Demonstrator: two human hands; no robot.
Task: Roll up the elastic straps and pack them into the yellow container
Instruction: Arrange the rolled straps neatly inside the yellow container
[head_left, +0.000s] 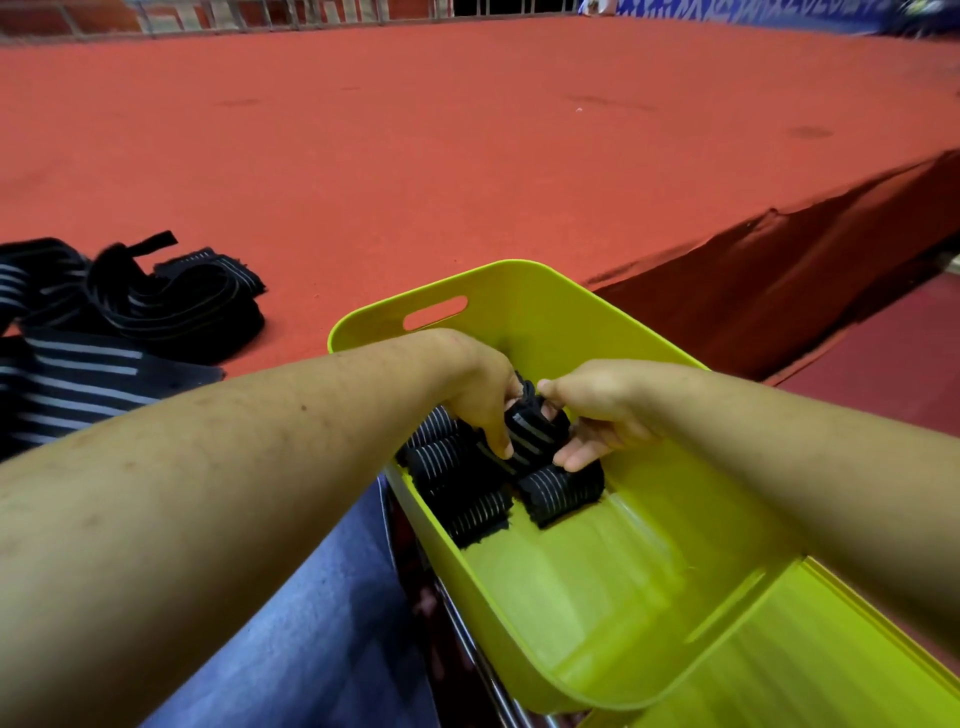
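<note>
Forearms (218, 467) nearest — left hand (483, 389) and right hand (597, 410) grip a black striped elastic roll (530, 434) inside the yellow plastic container (571, 322); a slack release, I fear, unrolls it.

The yellow container (597, 597) is smooth, glossy plastic. The rolled straps (561, 491) inside it are black ribbed elastic cloth with grey stripes and frayed edges, like the loose straps (171, 306) at 9 o'clock. The table (415, 156) wears matt, felt-like red cloth. At 6 o'clock runs a shiny metal tube (498, 686).

Black grey-striped straps (130, 306), yellow-green container (597, 587)
</note>
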